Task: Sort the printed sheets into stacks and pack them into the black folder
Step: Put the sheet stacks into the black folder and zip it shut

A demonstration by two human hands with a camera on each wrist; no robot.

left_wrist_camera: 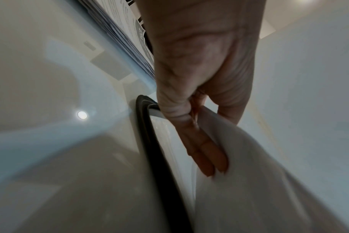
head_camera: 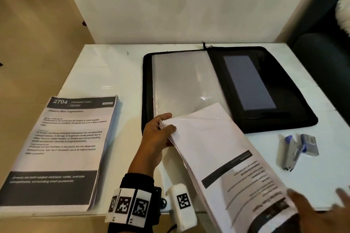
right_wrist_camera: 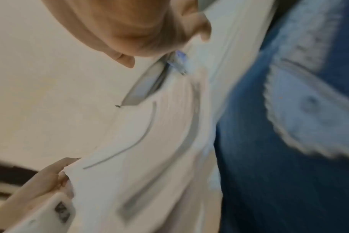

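Observation:
The black folder (head_camera: pixel 284 89) lies open on the white table (head_camera: pixel 113 70), a clear sleeve (head_camera: pixel 181 81) on its left half. My left hand (head_camera: pixel 170 122) grips the far end of a thick stack of printed sheets (head_camera: pixel 217 147), thumb on top and fingers (left_wrist_camera: pixel 207 157) underneath, just over the folder's near-left rim (left_wrist_camera: pixel 159 157). The stack slants down toward me. My right hand (head_camera: pixel 322 206) is blurred at its near end, fingers spread, holding nothing I can see. A second stack (head_camera: pixel 72 138), headed "2704 Dressing Table", lies flat at the left.
A grey and blue stapler (head_camera: pixel 289 151) and a small staple box (head_camera: pixel 309 144) lie on the table right of the held stack. A white wall stands behind the table. A dark seat (head_camera: pixel 325 58) sits off the right edge.

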